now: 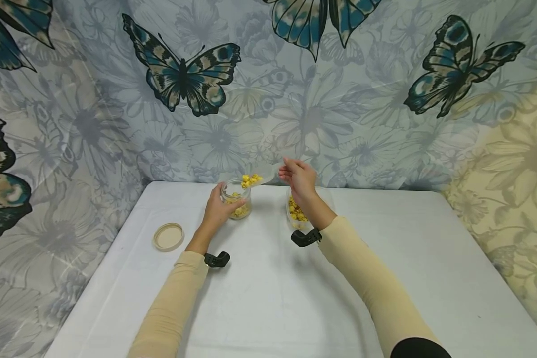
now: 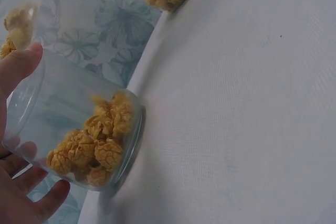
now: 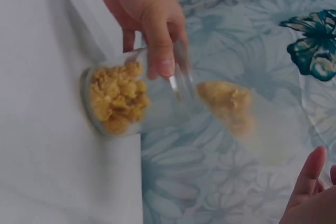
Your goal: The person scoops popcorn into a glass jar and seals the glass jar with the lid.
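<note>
My left hand (image 1: 221, 205) grips a clear glass jar (image 2: 73, 85) near its rim, fingers on one side and thumb on the other. Popcorn (image 3: 118, 95) covers the lower part of the jar, which stands upright on the table. My right hand (image 1: 299, 180) holds a translucent scoop (image 1: 268, 175), its outline faint and blurred. Several yellow popcorn pieces (image 1: 250, 180) lie in the scoop's front end, right at the jar's mouth. Below my right forearm is a clear container (image 1: 291, 219) of popcorn, partly hidden by that arm.
A round cream-rimmed lid (image 1: 168, 236) lies on the white-covered table (image 1: 259, 298), left of my left forearm. Behind the table's far edge hangs a butterfly-patterned cloth (image 1: 313, 114). Each wrist wears a black device (image 1: 306, 237).
</note>
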A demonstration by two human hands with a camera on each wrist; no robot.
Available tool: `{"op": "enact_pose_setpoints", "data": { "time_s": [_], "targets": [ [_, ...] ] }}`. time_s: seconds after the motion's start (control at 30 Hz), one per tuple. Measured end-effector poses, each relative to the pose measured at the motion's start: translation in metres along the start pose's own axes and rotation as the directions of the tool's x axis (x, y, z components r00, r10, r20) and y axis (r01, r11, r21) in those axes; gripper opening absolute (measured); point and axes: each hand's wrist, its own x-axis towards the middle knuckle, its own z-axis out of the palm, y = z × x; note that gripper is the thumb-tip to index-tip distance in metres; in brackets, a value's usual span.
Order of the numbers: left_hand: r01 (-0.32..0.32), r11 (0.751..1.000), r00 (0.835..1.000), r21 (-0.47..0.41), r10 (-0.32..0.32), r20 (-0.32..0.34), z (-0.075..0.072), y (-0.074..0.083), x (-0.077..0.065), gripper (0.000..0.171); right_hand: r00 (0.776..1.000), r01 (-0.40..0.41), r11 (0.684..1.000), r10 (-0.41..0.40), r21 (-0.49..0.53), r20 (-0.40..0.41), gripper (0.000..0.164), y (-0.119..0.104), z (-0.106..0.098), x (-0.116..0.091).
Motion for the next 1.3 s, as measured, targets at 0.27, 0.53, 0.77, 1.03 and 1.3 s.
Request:
{"op": "enact_pose_setpoints", "data": {
  "time_s": [0.27,0.53,0.77,1.03,1.3],
  "targets": [
    [-0.009,1.0,1.0,0.012,0.009,0.008,-0.001,0.0,0.001,0.1,0.997,0.065,0.998,-0.065,-0.009,0.04,0.01,-0.006,0.014,0.0],
    [-0.029,0.999,1.0,0.014,0.029,-0.001,0.0,-0.004,0.002,0.1,0.998,0.069,0.996,-0.068,-0.052,0.01,0.014,-0.005,0.012,0.002],
    [-0.035,0.999,0.999,0.022,0.035,-0.001,-0.001,-0.003,0.002,0.099,1.0,0.019,1.0,-0.019,-0.01,-0.015,0.013,-0.005,0.005,0.004],
    [-0.028,0.999,1.0,0.017,0.028,0.006,-0.002,-0.002,0.003,0.1,1.0,-0.001,1.0,0.001,-0.01,-0.006,0.013,-0.008,0.001,0.003],
    [-0.024,1.0,1.0,0.012,0.024,0.004,-0.003,-0.001,0.003,0.098,1.0,-0.029,0.999,0.029,-0.014,-0.012,0.011,-0.008,0.0,0.004]
  ]
}}
